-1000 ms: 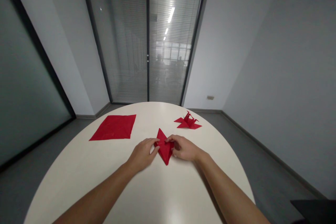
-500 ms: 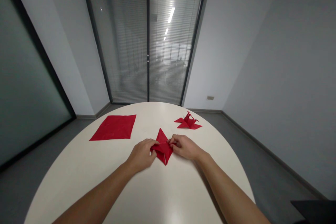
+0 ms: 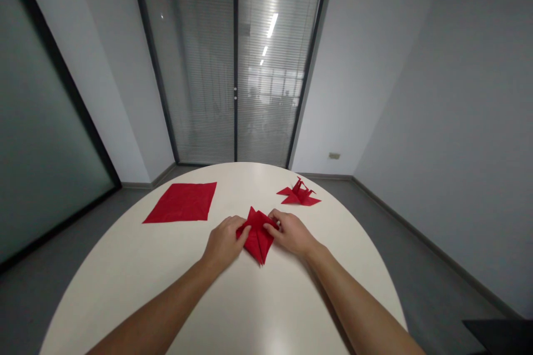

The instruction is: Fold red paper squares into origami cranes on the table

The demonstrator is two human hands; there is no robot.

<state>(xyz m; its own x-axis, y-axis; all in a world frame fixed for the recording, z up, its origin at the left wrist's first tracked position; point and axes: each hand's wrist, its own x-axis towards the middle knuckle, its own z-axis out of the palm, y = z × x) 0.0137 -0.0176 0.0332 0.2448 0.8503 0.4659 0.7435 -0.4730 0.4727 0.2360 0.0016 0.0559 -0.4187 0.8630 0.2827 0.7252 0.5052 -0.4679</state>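
Note:
A partly folded piece of red origami paper [image 3: 259,239] lies between my hands near the middle of the table, one point toward me and a smaller one away. My left hand [image 3: 226,239] pinches its left side, thumb on top. On the opposite side my right hand [image 3: 290,232] grips the paper's edge with thumb and fingers. A crease runs down the paper's middle to the near tip. The undersides of the folds are hidden.
A flat red paper sheet [image 3: 183,202] lies at the table's back left. Folded red origami cranes [image 3: 298,194] sit at the back right. The round white table [image 3: 250,310] has a curved edge. A dark object [image 3: 495,333] shows at the lower right.
The tall upper flap has changed shape, and the paper now looks wider at the top with a shorter point. Both thumbs have shifted onto its upper face.

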